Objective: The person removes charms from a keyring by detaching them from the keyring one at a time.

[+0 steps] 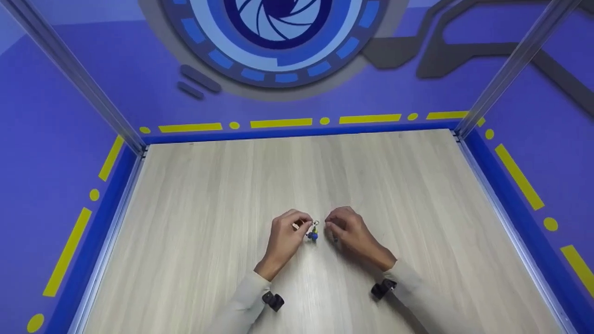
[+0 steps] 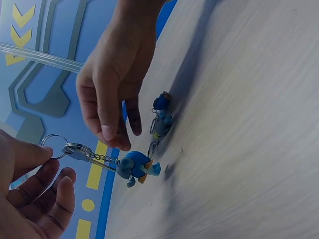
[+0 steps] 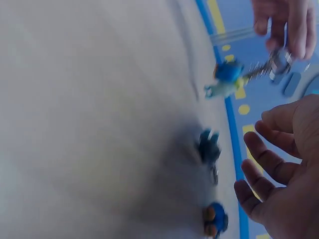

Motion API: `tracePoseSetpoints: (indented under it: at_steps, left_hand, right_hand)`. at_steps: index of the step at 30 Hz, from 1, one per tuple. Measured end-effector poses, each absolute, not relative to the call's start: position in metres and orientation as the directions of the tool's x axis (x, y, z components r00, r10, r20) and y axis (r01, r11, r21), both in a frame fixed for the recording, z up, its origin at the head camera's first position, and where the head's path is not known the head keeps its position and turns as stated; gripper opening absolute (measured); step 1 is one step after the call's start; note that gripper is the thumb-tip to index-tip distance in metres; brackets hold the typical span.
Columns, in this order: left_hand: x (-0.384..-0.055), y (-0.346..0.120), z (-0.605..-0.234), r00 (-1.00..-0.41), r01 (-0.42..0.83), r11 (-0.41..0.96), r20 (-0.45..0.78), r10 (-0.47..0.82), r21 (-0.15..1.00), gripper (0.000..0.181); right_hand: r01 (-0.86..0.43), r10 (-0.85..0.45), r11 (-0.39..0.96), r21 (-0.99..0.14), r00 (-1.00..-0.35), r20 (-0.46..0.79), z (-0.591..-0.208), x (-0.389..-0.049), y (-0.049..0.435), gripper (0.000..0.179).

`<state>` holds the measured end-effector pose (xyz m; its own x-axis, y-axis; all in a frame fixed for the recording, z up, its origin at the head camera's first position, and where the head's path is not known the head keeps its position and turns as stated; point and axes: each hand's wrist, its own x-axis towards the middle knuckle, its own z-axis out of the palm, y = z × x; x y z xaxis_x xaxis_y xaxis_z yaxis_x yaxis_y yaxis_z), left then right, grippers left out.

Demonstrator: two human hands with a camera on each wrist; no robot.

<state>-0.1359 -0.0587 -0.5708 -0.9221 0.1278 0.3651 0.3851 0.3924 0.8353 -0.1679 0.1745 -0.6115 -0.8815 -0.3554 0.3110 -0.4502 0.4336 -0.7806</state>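
My left hand point(image 1: 287, 234) pinches the metal ring point(image 2: 54, 147) of a keychain between thumb and fingertips. From this ring hang a flat silver piece that looks like a key point(image 2: 79, 153), a short chain point(image 2: 103, 158) and a small blue toy figure point(image 2: 137, 167), held above the table. Just to the right, my right hand point(image 1: 355, 232) hovers with loosely bent fingers, holding nothing in the right wrist view. Beneath it, two more keychains lie on the table: a grey-blue figure point(image 3: 209, 148) and a blue-and-orange one point(image 3: 215, 219). The head view mostly hides these two.
A light wood-grain tabletop point(image 1: 209, 195) extends around both hands. Blue printed panels point(image 1: 297, 106) with yellow marks stand at the back and sides, with metal frame posts point(image 1: 515, 60) at the corners. Each sleeve carries a small black device point(image 1: 273, 300).
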Motion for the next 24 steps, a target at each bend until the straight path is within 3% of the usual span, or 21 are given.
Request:
tracePoseSetpoints:
  at_steps: [7, 14, 24]
  left_hand:
    - [-0.136, -0.056, -0.572, -0.923, 0.384, 0.383, 0.360, 0.135, 0.840, 0.009]
    - [-0.136, -0.053, -0.572, -0.921, 0.390, 0.376, 0.365, 0.137, 0.841, 0.011]
    - [-0.136, -0.054, -0.570, -0.921, 0.390, 0.375, 0.366, 0.135, 0.841, 0.009]
  right_hand:
    - [-0.469, -0.369, 0.342, -0.814, -0.864, 0.343, -0.611, -0.152, 0.163, 0.011]
    - [-0.414, -0.359, 0.402, -0.817, -0.892, 0.276, -0.608, -0.144, 0.154, 0.026]
    - [-0.388, -0.338, 0.395, -0.833, -0.904, 0.261, -0.606, -0.142, 0.149, 0.024]
